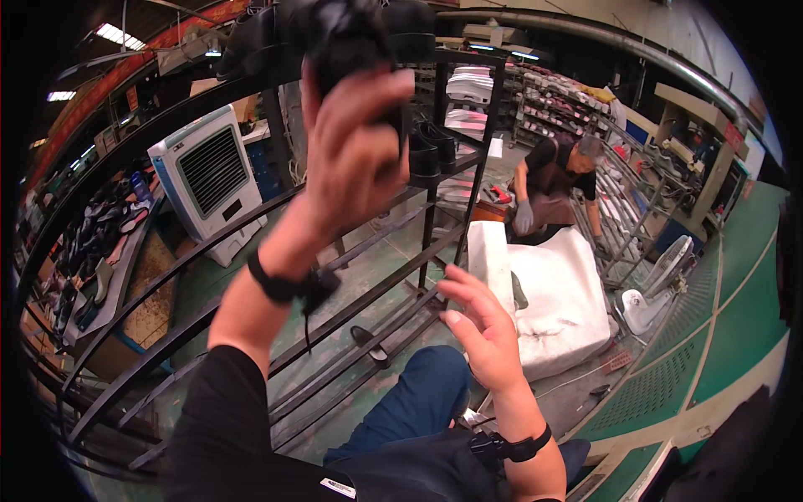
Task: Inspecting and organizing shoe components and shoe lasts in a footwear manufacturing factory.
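Observation:
My left hand is raised toward the top of a black metal rack, its fingers curled around a black shoe. Motion smears both the hand and the shoe, and part of the shoe lies behind the fingers. Other black shoes stand along the rack's upper level, and a pair of black shoes sits on a lower level to the right. Lower down, my right hand is held in the air with fingers apart and nothing in it, between the rack and a white covered block.
A co-worker with a gloved hand bends over behind the white block. An air cooler stands beyond the rack, near a table of shoes. A black slipper lies below the rack's bars. At right are a fan and green panels.

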A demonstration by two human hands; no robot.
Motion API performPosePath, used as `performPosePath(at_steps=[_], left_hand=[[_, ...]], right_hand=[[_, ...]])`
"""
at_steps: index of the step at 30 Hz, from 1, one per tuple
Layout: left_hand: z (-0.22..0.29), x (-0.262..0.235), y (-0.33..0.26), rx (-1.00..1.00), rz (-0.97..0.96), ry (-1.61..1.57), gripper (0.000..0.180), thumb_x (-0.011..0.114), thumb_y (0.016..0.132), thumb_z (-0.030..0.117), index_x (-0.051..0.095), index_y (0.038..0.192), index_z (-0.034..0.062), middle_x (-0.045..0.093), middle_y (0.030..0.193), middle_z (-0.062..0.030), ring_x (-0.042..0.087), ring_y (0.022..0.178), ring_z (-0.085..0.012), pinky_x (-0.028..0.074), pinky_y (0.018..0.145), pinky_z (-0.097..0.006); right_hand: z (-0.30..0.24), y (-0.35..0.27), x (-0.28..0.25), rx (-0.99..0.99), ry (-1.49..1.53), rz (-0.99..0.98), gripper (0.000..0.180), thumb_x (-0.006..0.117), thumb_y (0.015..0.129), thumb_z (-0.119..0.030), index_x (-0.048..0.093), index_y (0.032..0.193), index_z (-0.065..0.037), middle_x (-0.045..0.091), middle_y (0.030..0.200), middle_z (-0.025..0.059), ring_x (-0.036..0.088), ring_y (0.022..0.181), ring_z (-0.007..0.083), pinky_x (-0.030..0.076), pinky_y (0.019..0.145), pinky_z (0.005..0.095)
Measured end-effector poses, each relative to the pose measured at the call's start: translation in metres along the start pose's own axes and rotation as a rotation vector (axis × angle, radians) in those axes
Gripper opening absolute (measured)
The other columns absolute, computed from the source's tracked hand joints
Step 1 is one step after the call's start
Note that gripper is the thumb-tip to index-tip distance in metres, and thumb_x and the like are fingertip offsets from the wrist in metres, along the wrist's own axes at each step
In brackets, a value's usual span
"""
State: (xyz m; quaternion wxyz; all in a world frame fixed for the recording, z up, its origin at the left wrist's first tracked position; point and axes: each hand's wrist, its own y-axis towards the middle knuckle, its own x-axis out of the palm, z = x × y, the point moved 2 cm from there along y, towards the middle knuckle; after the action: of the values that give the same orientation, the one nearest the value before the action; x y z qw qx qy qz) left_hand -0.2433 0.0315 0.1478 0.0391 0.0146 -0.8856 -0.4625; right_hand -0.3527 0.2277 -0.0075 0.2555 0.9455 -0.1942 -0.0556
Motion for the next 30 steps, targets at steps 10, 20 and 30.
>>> performPosePath(at_steps=[10, 20, 30], left_hand=[[-0.19, 0.062, 0.013, -0.393, -0.04, 0.518, 0.037, 0.067, 0.085, 0.025, 0.054, 0.118, 0.0113, 0.058, 0.123, -0.0112, 0.055, 0.117, -0.0349, 0.036, 0.102, -0.058], [-0.031, 0.093, 0.037, -0.39, -0.152, 0.059, 0.053, 0.066, 0.09, 0.024, 0.054, 0.139, 0.0094, 0.054, 0.142, -0.0133, 0.049, 0.131, -0.029, 0.037, 0.111, -0.038], [0.198, 0.108, -0.141, -0.599, -0.833, -1.129, 0.031, 0.05, 0.099, 0.004, 0.057, 0.128, -0.0059, 0.063, 0.125, -0.0161, 0.06, 0.115, -0.0248, 0.041, 0.107, -0.039]], right_hand=[[0.009, -0.046, -0.053, 0.248, -0.143, -0.068, 0.026, 0.061, 0.094, -0.01, 0.066, 0.117, 0.002, 0.064, 0.118, 0.0101, 0.065, 0.104, 0.0159, 0.052, 0.086, 0.0277], [-0.106, -0.106, -0.181, 0.363, -0.658, 0.055, 0.029, 0.057, 0.097, -0.018, 0.068, 0.12, -0.003, 0.071, 0.101, 0.0051, 0.067, 0.092, 0.011, 0.053, 0.08, 0.0279], [-0.325, -0.424, -0.271, 0.609, -0.975, 1.21, 0.039, 0.063, 0.092, -0.026, 0.065, 0.126, -0.006, 0.068, 0.115, 0.0051, 0.066, 0.1, 0.0145, 0.05, 0.085, 0.0282]])
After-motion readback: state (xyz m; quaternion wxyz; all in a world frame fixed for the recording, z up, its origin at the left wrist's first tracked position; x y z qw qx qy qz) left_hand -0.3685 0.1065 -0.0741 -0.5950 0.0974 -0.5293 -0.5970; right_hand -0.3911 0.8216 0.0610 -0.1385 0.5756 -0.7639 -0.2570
